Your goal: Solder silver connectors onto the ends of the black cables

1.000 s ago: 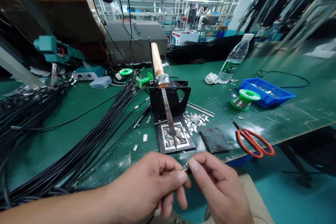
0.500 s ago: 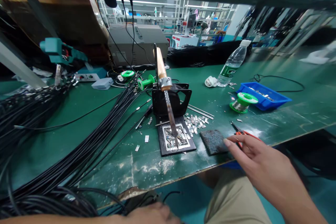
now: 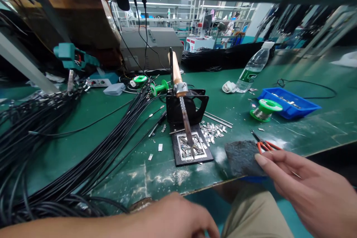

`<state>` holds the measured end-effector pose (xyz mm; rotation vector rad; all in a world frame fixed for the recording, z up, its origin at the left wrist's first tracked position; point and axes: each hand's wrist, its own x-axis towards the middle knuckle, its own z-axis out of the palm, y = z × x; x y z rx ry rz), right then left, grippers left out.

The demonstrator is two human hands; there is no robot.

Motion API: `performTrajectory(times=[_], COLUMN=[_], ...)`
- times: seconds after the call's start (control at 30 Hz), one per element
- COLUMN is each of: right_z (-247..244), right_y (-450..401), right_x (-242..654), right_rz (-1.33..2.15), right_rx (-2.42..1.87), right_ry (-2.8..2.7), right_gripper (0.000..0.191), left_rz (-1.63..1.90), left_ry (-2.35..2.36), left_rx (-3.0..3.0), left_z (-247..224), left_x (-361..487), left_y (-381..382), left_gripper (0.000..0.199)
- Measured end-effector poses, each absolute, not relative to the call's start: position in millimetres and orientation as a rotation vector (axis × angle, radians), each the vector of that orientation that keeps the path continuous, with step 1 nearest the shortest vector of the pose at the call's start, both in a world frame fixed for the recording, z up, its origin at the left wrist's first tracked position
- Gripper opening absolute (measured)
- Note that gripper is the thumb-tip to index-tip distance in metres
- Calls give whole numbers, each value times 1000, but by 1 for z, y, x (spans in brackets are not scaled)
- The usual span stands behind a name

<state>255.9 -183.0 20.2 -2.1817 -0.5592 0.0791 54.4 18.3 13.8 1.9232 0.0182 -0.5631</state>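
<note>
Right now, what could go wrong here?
The right hand has only an edge grip on the dark pad, which might slip off the table. The pad could also drag the orange-handled cutters close behind. The soldering iron stands bare; if hot, it might burn the left hand on reaching forward.

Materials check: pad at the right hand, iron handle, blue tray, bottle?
Dark pad at the right hand: matte, rough, mottled surface; probably abrasive or fibrous, could be foam.
Iron handle: likely wood, smooth and pale tan.
Blue tray: looks like molded plastic, one even color, slight sheen.
Bottle: clear, glossy, see-through; likely thin plastic.
</note>
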Motion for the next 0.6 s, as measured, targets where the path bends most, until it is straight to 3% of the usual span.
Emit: performTrajectory(times=[0.13, 0.33, 0.6], right_z=[30, 14, 6], right_y=[-170, -144, -126], right_x=[218, 193, 190], right_rz=[435, 842, 712], right_rx=[-1916, -1857, -1859], right_ry=[-622, -616, -676], right_gripper=[43, 46, 48], left_rz=[-742, -722, -636], left_ry=[468, 604, 651], left_rx=[1726, 1486, 1605], left_z=[67, 74, 82], left_x=[58, 71, 74], left_y=[36, 43, 52], left_gripper=[39, 17, 27])
